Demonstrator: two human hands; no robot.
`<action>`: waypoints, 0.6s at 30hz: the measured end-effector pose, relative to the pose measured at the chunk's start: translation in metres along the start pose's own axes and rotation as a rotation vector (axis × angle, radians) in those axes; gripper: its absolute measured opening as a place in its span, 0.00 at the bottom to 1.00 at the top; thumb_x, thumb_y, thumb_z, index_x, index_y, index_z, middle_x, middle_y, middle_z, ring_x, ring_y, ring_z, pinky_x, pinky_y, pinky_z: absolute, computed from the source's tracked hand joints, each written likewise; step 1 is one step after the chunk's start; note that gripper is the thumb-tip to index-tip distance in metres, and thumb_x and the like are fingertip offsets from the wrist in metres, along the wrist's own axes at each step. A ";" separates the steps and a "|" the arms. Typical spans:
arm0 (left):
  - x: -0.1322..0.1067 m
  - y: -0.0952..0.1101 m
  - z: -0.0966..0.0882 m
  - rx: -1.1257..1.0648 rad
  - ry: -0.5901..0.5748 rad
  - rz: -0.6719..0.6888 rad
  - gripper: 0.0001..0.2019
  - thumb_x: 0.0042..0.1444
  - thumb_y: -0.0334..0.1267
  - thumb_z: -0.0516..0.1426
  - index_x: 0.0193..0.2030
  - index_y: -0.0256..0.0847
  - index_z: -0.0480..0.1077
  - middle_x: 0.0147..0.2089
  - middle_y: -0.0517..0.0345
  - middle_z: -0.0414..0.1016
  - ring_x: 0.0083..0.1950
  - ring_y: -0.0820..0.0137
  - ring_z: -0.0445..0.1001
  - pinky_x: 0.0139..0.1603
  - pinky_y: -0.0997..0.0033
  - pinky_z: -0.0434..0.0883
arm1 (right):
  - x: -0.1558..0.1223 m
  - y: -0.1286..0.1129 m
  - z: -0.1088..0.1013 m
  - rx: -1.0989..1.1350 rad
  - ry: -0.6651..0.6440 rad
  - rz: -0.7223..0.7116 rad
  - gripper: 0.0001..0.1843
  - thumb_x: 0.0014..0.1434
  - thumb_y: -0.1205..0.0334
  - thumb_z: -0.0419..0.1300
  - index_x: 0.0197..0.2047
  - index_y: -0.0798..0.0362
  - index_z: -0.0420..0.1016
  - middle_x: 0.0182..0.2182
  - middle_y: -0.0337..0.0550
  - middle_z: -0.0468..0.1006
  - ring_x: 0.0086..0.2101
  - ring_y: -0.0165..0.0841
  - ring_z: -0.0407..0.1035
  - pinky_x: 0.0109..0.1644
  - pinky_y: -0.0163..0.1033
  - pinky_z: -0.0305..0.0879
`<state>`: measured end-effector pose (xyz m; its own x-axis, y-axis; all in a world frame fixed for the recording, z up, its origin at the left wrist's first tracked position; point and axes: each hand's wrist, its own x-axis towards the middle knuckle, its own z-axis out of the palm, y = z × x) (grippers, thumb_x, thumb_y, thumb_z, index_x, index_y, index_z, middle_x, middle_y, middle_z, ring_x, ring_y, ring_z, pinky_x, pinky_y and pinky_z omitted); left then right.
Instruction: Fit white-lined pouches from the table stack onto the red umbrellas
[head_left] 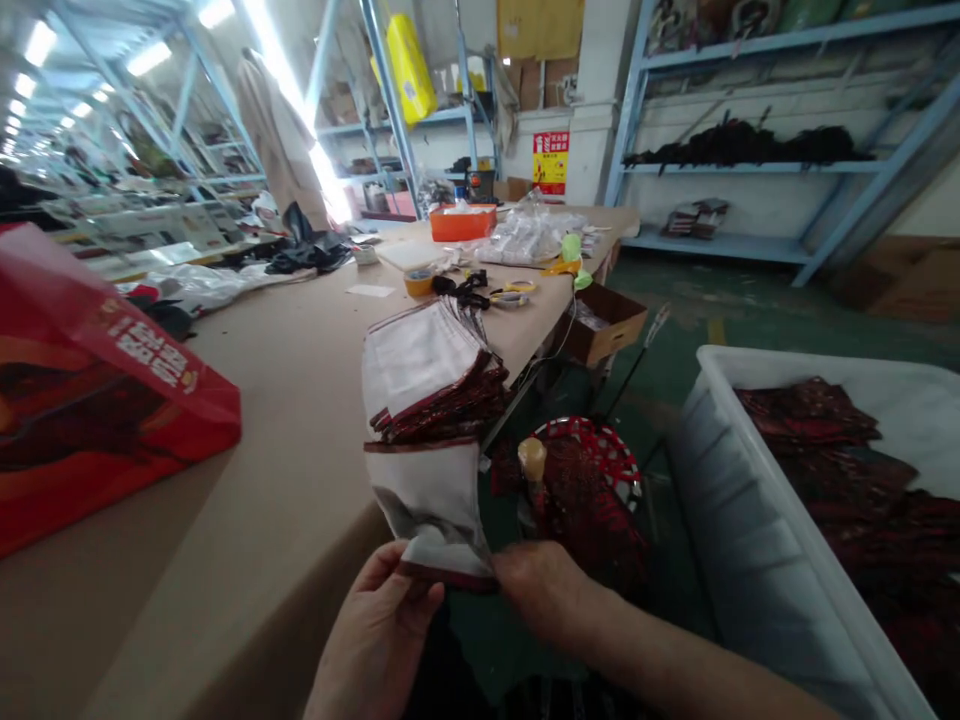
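Note:
Between my two hands hangs a white fabric piece with dark red edging, its far end beside a stack of like pieces. My left hand pinches its near left edge between thumb and fingers. At the near right corner, my right hand is closed on the same piece; its fingertips are partly hidden. Just beyond lies the stack of fabric pieces, white on top with dark red layers showing along the side, at the table's edge.
A red bag stands on the table at left. Scissors, tape and an orange box lie farther back. At right is a white bin of dark red fabric; a red stool bearing fabric stands below.

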<state>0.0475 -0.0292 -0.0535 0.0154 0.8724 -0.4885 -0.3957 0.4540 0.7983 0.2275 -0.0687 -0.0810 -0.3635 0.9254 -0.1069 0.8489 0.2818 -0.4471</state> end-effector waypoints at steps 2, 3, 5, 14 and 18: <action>-0.002 -0.011 0.003 0.024 -0.018 -0.039 0.19 0.29 0.33 0.69 0.30 0.39 0.69 0.29 0.62 0.75 0.28 0.73 0.73 0.26 0.77 0.73 | -0.001 0.010 0.022 0.383 0.058 0.167 0.09 0.52 0.70 0.51 0.32 0.56 0.73 0.31 0.47 0.78 0.35 0.38 0.72 0.38 0.39 0.65; -0.003 -0.017 0.005 0.074 -0.035 -0.030 0.18 0.30 0.34 0.69 0.30 0.39 0.70 0.28 0.62 0.75 0.27 0.73 0.73 0.25 0.78 0.72 | -0.001 0.014 0.027 0.663 0.132 0.256 0.09 0.53 0.67 0.51 0.32 0.55 0.73 0.31 0.45 0.78 0.35 0.37 0.72 0.39 0.39 0.65; -0.003 -0.030 0.008 0.239 -0.120 -0.016 0.14 0.34 0.38 0.69 0.26 0.38 0.70 0.22 0.63 0.72 0.21 0.75 0.69 0.20 0.80 0.67 | -0.001 0.019 0.029 1.302 0.300 0.393 0.08 0.53 0.62 0.54 0.33 0.53 0.72 0.30 0.41 0.78 0.35 0.35 0.73 0.39 0.38 0.66; 0.012 -0.004 0.066 0.145 -0.538 -0.328 0.14 0.42 0.41 0.67 0.25 0.38 0.66 0.22 0.62 0.69 0.20 0.76 0.67 0.23 0.77 0.68 | -0.031 0.021 -0.029 2.174 0.000 0.424 0.14 0.58 0.58 0.52 0.31 0.58 0.74 0.23 0.43 0.78 0.27 0.31 0.73 0.38 0.36 0.68; 0.039 0.021 0.105 0.106 -0.552 -0.245 0.10 0.43 0.37 0.64 0.31 0.38 0.68 0.21 0.64 0.67 0.17 0.79 0.63 0.14 0.81 0.58 | -0.010 0.046 -0.088 2.069 0.204 0.244 0.14 0.59 0.57 0.53 0.35 0.58 0.74 0.28 0.44 0.80 0.29 0.32 0.74 0.39 0.38 0.69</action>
<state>0.1359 0.0333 -0.0183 0.5795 0.6921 -0.4303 -0.2273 0.6443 0.7302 0.3041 -0.0430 -0.0219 -0.1769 0.9402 -0.2912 -0.7626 -0.3180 -0.5633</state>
